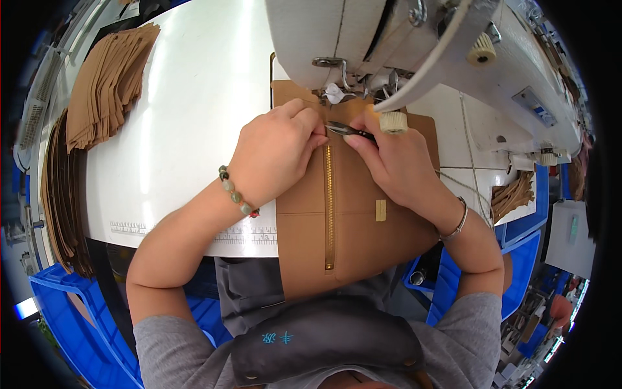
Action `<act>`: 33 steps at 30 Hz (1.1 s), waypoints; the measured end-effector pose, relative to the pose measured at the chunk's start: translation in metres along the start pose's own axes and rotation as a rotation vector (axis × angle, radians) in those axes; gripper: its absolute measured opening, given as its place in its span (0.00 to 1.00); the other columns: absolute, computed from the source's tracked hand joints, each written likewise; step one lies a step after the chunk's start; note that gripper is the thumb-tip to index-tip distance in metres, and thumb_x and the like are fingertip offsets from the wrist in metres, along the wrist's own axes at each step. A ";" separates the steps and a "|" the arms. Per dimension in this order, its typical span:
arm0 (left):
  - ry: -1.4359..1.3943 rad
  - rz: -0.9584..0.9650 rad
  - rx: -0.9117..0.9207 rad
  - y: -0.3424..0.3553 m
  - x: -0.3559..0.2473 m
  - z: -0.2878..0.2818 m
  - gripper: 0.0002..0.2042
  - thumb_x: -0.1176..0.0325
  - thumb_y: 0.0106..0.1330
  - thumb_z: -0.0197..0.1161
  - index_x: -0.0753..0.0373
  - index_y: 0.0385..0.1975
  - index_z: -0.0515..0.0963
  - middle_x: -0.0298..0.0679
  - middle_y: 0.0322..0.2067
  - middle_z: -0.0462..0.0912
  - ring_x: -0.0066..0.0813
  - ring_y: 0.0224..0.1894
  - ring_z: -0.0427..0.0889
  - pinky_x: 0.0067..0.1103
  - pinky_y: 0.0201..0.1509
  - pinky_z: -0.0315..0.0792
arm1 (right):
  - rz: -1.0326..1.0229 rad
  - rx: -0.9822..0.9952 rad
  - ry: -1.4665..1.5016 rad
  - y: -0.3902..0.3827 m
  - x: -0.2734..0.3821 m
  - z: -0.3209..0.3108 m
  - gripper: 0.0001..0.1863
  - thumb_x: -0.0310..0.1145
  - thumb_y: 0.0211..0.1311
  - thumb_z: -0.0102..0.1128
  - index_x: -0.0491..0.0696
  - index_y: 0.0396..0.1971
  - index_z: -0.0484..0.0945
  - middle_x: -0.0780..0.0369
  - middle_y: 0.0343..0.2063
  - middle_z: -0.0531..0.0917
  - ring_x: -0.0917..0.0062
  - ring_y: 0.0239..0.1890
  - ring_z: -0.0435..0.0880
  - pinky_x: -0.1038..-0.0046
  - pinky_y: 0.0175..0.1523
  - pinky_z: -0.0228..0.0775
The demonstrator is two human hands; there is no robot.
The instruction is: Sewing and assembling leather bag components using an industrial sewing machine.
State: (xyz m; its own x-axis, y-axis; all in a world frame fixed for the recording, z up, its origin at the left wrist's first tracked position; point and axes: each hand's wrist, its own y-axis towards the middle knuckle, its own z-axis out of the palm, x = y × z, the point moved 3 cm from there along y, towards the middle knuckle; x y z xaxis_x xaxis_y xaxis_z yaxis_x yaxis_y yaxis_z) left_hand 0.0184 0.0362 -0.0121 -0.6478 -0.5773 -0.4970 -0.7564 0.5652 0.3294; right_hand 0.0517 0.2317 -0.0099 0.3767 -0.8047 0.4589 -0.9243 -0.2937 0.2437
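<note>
The right hand (395, 162) pinches a small pair of black-handled thread snips (350, 131), blades pointing left toward the top end of the gold zipper (329, 207). The left hand (275, 155) is closed down flat on the tan leather panel (363, 227), fingertips just beside the snip blades, apparently to keep the panel steady at the cut point. The panel lies under both hands, at the near edge of the white bench (194, 129), its lower part overhanging toward the person's lap. The sewing machine (389, 39) stands directly beyond the hands. Stacks of tan cut pieces (107, 84) occupy the far left corner.
</note>
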 end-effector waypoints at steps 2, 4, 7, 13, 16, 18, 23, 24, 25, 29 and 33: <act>0.125 -0.008 0.000 0.000 -0.003 0.002 0.06 0.71 0.64 0.70 0.63 0.32 0.78 0.42 0.33 0.80 0.46 0.32 0.82 0.34 0.37 0.77 | 0.017 0.039 -0.002 0.002 0.001 -0.001 0.16 0.42 0.72 0.60 0.42 0.38 0.78 0.54 0.23 0.84 0.55 0.27 0.85 0.57 0.32 0.75; 0.109 -0.048 0.018 0.001 -0.001 0.000 0.07 0.71 0.64 0.70 0.63 0.33 0.78 0.42 0.34 0.80 0.46 0.35 0.82 0.34 0.38 0.77 | 0.013 0.037 0.010 0.002 0.005 -0.008 0.18 0.44 0.71 0.62 0.42 0.39 0.78 0.55 0.23 0.84 0.56 0.27 0.86 0.58 0.32 0.75; 0.120 -0.010 0.017 0.003 0.008 -0.014 0.08 0.70 0.64 0.70 0.63 0.35 0.77 0.41 0.36 0.80 0.45 0.40 0.82 0.35 0.41 0.77 | -0.019 0.087 -0.082 -0.013 0.015 -0.028 0.21 0.47 0.66 0.66 0.43 0.42 0.78 0.56 0.26 0.85 0.61 0.27 0.86 0.61 0.31 0.75; 0.191 0.203 0.072 -0.007 0.013 -0.021 0.18 0.62 0.66 0.70 0.61 0.52 0.80 0.39 0.52 0.84 0.43 0.57 0.82 0.35 0.58 0.77 | -0.087 0.278 -0.556 -0.079 0.034 -0.051 0.33 0.49 0.54 0.72 0.44 0.56 0.80 0.57 0.49 0.87 0.72 0.25 0.86 0.69 0.30 0.77; 0.293 0.232 0.073 -0.015 0.012 -0.017 0.24 0.57 0.67 0.68 0.59 0.61 0.79 0.39 0.62 0.81 0.42 0.64 0.79 0.36 0.66 0.74 | -0.006 0.289 -0.633 -0.084 0.019 -0.049 0.36 0.48 0.54 0.72 0.44 0.61 0.79 0.57 0.59 0.84 0.72 0.26 0.86 0.69 0.31 0.78; 0.344 0.207 0.124 -0.020 0.011 -0.015 0.27 0.55 0.68 0.67 0.59 0.65 0.77 0.40 0.66 0.79 0.41 0.68 0.77 0.36 0.69 0.72 | 0.059 0.255 -0.599 -0.069 -0.001 -0.051 0.33 0.48 0.60 0.68 0.44 0.61 0.80 0.58 0.63 0.82 0.70 0.29 0.88 0.67 0.34 0.80; 0.457 0.113 0.079 -0.028 -0.002 -0.022 0.30 0.46 0.62 0.70 0.65 0.55 0.84 0.43 0.58 0.85 0.39 0.53 0.83 0.34 0.68 0.73 | -0.090 0.080 -0.519 0.010 -0.051 -0.044 0.26 0.46 0.68 0.62 0.48 0.60 0.81 0.62 0.60 0.84 0.65 0.37 0.89 0.66 0.43 0.81; 0.492 0.156 0.052 -0.029 -0.007 -0.025 0.30 0.44 0.58 0.73 0.66 0.49 0.87 0.44 0.52 0.88 0.36 0.46 0.83 0.35 0.68 0.73 | -0.116 0.079 -0.429 0.021 -0.057 -0.044 0.23 0.45 0.70 0.61 0.48 0.58 0.82 0.62 0.58 0.85 0.64 0.40 0.88 0.66 0.46 0.81; 0.498 0.165 0.052 -0.030 -0.010 -0.027 0.30 0.44 0.58 0.73 0.66 0.49 0.87 0.44 0.52 0.88 0.36 0.46 0.83 0.35 0.68 0.73 | -0.160 0.034 -0.425 0.028 -0.060 -0.045 0.23 0.45 0.70 0.61 0.48 0.58 0.82 0.62 0.58 0.85 0.64 0.40 0.88 0.66 0.46 0.81; 0.488 0.234 0.117 -0.032 -0.018 -0.034 0.32 0.43 0.54 0.75 0.65 0.49 0.87 0.44 0.52 0.88 0.36 0.49 0.83 0.40 0.70 0.71 | -0.029 0.031 -0.429 0.022 -0.061 -0.053 0.16 0.41 0.69 0.62 0.50 0.50 0.85 0.61 0.49 0.88 0.60 0.44 0.87 0.63 0.47 0.81; 0.328 0.325 0.146 -0.027 -0.016 -0.033 0.36 0.45 0.55 0.76 0.66 0.58 0.81 0.47 0.63 0.80 0.43 0.62 0.81 0.40 0.72 0.69 | 0.191 -0.190 -0.440 -0.041 -0.048 -0.100 0.12 0.40 0.70 0.62 0.50 0.46 0.86 0.58 0.39 0.88 0.57 0.40 0.87 0.62 0.41 0.78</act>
State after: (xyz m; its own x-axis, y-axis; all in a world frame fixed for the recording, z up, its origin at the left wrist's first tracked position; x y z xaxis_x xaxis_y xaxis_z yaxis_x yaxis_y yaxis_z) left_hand 0.0459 0.0105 0.0132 -0.8607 -0.4993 -0.0996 -0.5045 0.8104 0.2979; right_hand 0.0781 0.3340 0.0438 0.1028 -0.9877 0.1175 -0.9314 -0.0541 0.3600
